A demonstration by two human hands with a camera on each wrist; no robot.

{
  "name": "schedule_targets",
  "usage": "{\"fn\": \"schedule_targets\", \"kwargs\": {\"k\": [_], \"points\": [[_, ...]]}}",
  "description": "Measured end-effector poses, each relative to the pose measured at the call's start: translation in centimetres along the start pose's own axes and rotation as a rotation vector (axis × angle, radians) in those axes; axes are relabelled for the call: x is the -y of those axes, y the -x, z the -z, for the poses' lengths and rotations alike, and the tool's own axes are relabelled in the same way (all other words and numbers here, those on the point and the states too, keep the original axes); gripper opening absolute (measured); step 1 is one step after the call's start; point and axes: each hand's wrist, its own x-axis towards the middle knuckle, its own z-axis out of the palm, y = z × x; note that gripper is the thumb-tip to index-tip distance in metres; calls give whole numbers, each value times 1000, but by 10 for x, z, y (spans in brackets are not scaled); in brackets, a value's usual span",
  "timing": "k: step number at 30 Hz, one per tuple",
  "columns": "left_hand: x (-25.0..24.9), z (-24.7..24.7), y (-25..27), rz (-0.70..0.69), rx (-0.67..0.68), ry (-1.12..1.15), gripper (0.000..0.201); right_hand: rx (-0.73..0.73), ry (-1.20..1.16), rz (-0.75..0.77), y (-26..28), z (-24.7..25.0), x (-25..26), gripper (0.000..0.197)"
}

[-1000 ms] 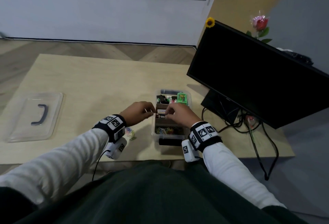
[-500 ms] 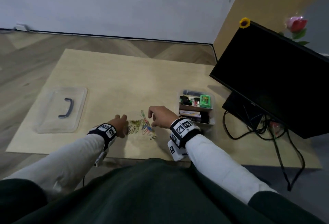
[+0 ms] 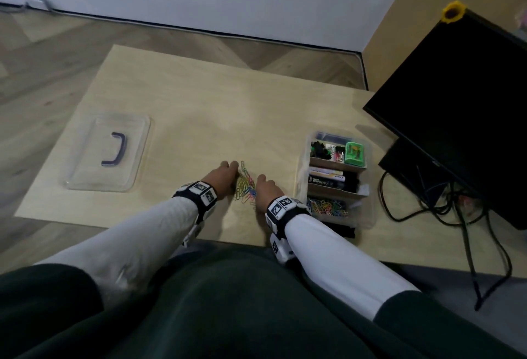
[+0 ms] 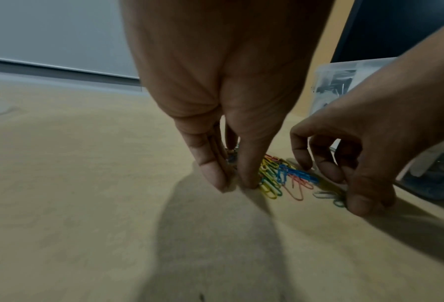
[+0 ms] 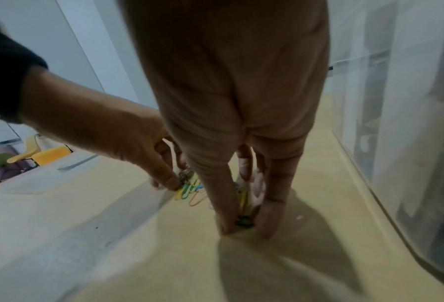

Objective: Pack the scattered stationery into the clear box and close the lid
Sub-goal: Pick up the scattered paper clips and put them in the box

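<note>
Flanking paper clips [image 3: 245, 184]: both hands | clear box [image 3: 368, 187] right | lid [image 3: 85, 164] left

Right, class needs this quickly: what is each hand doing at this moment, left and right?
Left hand: fingers and thumb closing on the loose paper clips on the table.
Right hand: fingertips curled, pinching clips at the pile's other edge.

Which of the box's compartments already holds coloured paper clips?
The compartment nearest the person in the clear box. The middle one holds dark boxed items; the far one, binder clips and a green sharpener.
</note>
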Motion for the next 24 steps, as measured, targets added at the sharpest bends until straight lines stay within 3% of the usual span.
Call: {"fn": "schedule_targets", "kwargs": {"k": [3,5,7,11,17,24], "points": [[4,4,-13,-84,-36,-58,90,-63,-25,50,-7,-1,2,46],[5,10,-21,-131,26,-117,99,-108,-54,50,-9,-2,3,49],[-1,12,-25,-175,77,-131,83,-132,-104,37,-10,-2,2,52],[-8,4,-27,-262,58,-94,40,-131,-190,-14,-13,2,-4,51],[0,0,-31,-261,71,-128,19,-2,-209,-28,-12,11,-8,76],[15,8,-27,-151,88,-119,10,-94,-75,19,-18,3,8,86]]}}
